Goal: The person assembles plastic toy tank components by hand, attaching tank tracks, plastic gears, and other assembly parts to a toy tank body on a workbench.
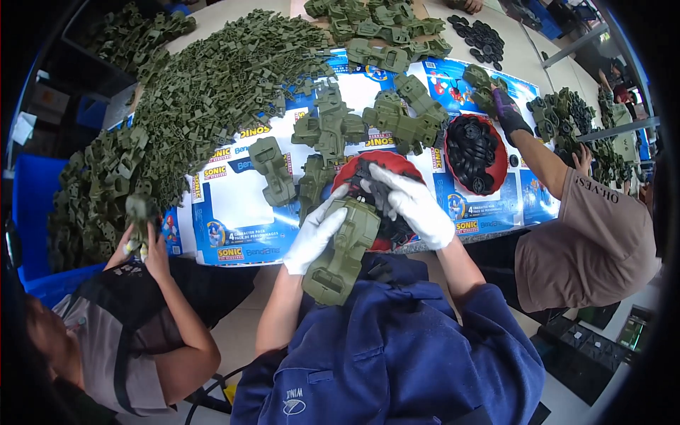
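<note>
Glossy blue-and-white printed sheets (241, 207): yellow and blue logo lettering, cartoon figures. Olive-green moulded-plastic vehicle body (346, 244): one, tilted, before the torso, grasped by white-gloved left hand (314, 237). White-gloved right hand (423, 212): fingers at dark-grey plastic parts (377, 193); whether gripping, cannot tell. Round red bowls (501, 161), dark-filled: two.

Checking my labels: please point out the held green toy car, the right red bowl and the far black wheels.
Green toy car (345, 249), head view: middle of its body.
Right red bowl (501, 163), head view: bare right rim.
Black wheels (482, 40), head view: middle of the pile.
</note>
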Motion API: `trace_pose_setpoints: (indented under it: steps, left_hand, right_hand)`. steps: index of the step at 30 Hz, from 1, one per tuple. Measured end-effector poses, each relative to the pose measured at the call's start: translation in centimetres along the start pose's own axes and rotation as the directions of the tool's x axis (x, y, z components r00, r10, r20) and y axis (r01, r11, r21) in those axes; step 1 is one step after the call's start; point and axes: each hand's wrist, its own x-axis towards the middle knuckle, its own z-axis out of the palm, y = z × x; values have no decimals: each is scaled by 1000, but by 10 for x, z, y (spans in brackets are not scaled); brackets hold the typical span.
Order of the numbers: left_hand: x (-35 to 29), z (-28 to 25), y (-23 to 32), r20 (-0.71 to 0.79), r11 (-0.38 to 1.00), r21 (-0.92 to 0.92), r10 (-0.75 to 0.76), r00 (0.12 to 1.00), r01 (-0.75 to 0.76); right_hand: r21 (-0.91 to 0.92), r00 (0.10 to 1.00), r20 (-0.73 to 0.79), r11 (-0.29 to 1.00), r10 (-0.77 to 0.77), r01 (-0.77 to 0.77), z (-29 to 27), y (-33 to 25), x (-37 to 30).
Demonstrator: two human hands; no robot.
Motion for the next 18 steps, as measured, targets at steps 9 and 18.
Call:
trace_pose_setpoints:
  steps: [9, 18]
  left_hand:
    - [6, 6, 2, -17, 999, -29, -41, 999, 41]
    - [17, 4, -1, -62, 970, -203, -151, 987, 136]
  right_hand:
    - [516, 1000, 26, 856, 18, -29, 22, 38, 10]
    - [509, 947, -188, 851, 261, -134, 27, 61, 37]
